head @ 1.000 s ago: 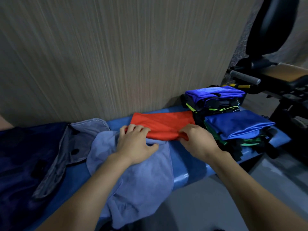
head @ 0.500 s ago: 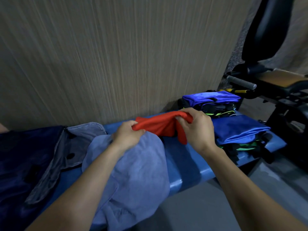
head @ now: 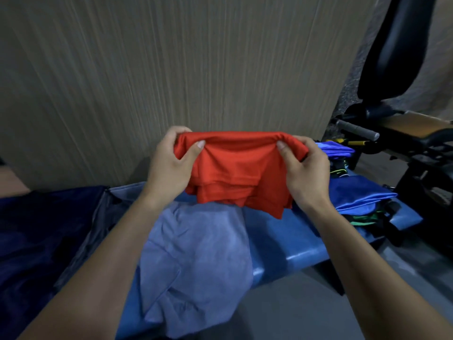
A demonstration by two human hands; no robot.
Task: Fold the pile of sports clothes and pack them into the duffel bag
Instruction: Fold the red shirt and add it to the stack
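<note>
We find the scene dim and evenly lit; a soft sheen lies on the blue bench (head: 291, 251) front edge; the dark fabric (head: 36, 241) at left loses detail in shadow; edges bow with wide-angle distortion; focus is soft throughout.

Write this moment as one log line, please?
step: folding | both hands pinch folded red garment above blue bench | light blue garment waits
</note>
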